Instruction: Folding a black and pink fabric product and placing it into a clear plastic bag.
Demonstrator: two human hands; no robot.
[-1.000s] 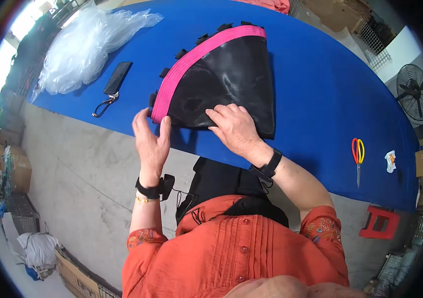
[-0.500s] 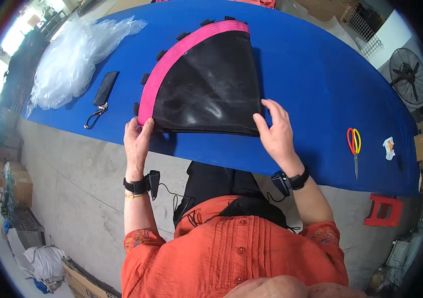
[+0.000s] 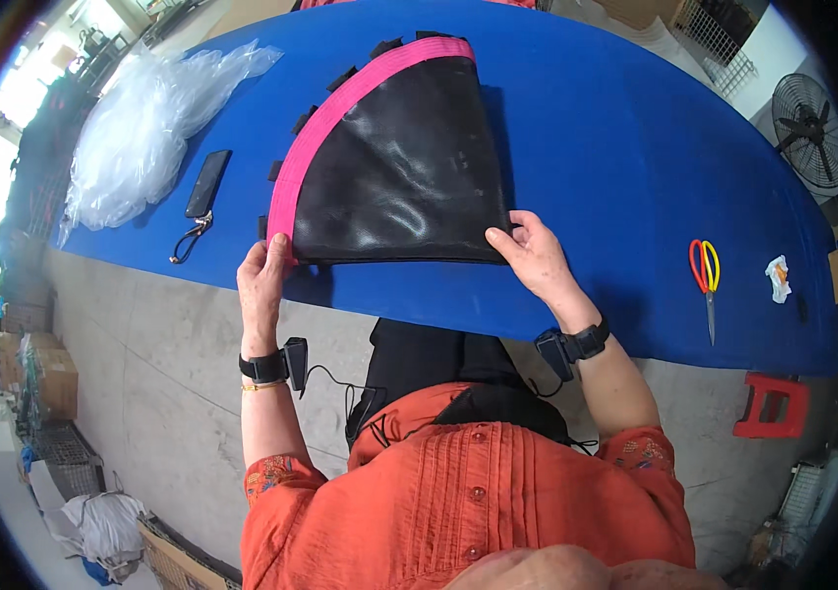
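A folded black sheet (image 3: 399, 167), shaped like a quarter circle, lies on the blue table in front of me. Pink trim (image 3: 316, 133) runs along its curved edge, and several black tabs stick out from that trim. My left hand (image 3: 262, 280) pinches the near left corner where the pink band ends, thumb on top. At the near right corner, my right hand (image 3: 535, 258) grips the sheet between thumb and fingers. Parts of the fingers of both hands are hidden beneath the material.
Left on the blue table (image 3: 615, 147) are clear plastic bags (image 3: 134, 138) and a black phone (image 3: 207, 184) with a strap. Scissors (image 3: 706, 280) with red and yellow handles and a crumpled white wrapper (image 3: 779, 279) lie right. A red stool (image 3: 771, 405) and a fan (image 3: 811, 131) stand beyond.
The sheet has shifted slightly left along with both hands. My right hand, earlier with thumb and fingers apart at the corner, has closed on it.
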